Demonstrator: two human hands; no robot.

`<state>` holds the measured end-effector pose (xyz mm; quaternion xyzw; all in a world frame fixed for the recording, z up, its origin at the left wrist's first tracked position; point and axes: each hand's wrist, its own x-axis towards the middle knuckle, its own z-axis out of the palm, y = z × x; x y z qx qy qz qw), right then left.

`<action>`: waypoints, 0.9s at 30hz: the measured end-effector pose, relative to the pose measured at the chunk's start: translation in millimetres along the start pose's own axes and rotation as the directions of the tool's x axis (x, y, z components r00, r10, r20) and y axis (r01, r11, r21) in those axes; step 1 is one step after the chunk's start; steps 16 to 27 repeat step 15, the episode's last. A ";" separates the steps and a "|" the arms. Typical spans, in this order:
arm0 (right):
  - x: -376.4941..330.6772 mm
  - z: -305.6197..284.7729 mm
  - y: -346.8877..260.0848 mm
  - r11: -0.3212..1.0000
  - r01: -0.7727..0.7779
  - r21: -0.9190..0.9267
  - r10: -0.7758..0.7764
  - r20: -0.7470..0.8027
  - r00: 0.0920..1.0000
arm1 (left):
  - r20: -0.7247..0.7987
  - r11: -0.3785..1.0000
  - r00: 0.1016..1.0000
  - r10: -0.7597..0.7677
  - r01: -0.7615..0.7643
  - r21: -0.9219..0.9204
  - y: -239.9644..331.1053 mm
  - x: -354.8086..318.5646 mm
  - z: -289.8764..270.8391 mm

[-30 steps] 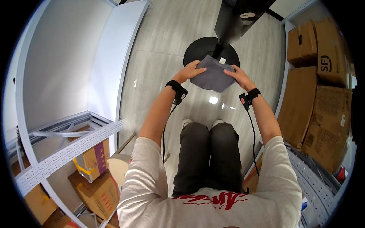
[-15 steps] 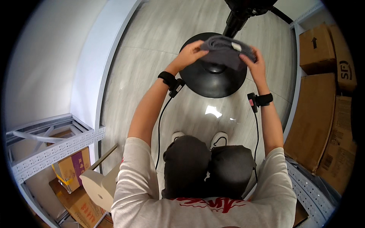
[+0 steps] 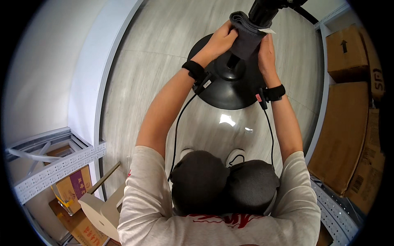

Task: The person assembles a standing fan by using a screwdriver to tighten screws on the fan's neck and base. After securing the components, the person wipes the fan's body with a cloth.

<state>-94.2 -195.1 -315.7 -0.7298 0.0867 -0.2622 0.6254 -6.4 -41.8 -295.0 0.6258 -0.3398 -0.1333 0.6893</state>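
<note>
A dark grey folded cloth with a small white tag is held up against the black pole of a stand. It covers part of the pole below the thicker black upper section. My left hand is closed on the cloth's left edge. On the other side, my right hand presses along the right edge under the tag, its fingers partly hidden behind the cloth. Whether the cloth goes round the back of the pole cannot be seen. Each wrist wears a black strap with a small cabled device.
The stand's round black base rests on the pale wood-look floor. Cardboard boxes fill a metal rack at right. At lower left are a perforated metal frame, more boxes and a beige seat-like piece.
Both hands have moved farther out with the cloth, bringing it against the pole. The cloth has turned from lying level to hanging more upright, and my hands are closer together.
</note>
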 end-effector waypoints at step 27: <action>-83.4 -24.8 114.5 0.752 -0.473 -0.460 0.541 0.020 0.841 | 0.075 0.751 0.749 -0.659 0.648 0.129 -109.0 -90.9 -13.8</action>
